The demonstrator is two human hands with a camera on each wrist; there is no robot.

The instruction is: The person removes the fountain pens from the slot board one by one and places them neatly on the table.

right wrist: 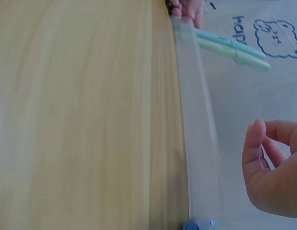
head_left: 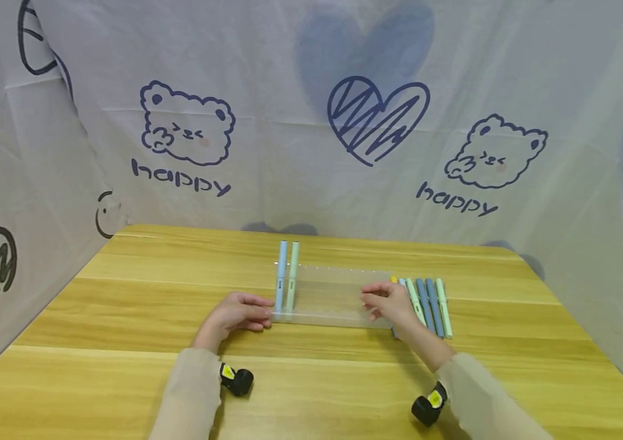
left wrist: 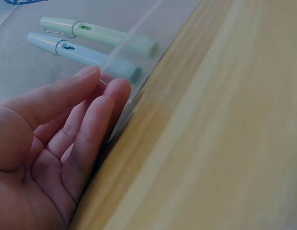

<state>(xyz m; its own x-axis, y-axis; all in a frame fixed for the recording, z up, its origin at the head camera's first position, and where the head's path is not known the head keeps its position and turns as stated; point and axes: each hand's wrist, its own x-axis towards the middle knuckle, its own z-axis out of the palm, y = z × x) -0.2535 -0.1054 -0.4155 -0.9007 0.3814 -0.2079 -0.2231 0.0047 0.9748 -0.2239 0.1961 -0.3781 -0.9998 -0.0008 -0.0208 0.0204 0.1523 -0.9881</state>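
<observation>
A clear plastic pen stand (head_left: 333,299) with a low front lip is in front of me on the table. At its left end a light blue pen (head_left: 281,275) and a light green pen (head_left: 293,272) stand side by side, leaning back, their lower ends behind the lip. My left hand (head_left: 241,313) holds the stand's left front corner; in the left wrist view its thumb and fingertips (left wrist: 120,88) meet at the edge. Over the stand's right part is my right hand (head_left: 394,305), fingers bent and thumb close to the index finger, with nothing seen between them.
Several pens (head_left: 433,305) in blue and green lie in a row right of the stand, partly behind my right hand. A small yellow end (head_left: 394,279) shows there too. The wooden table (head_left: 311,379) is bordered by a printed cloth (head_left: 289,134) at the back and sides.
</observation>
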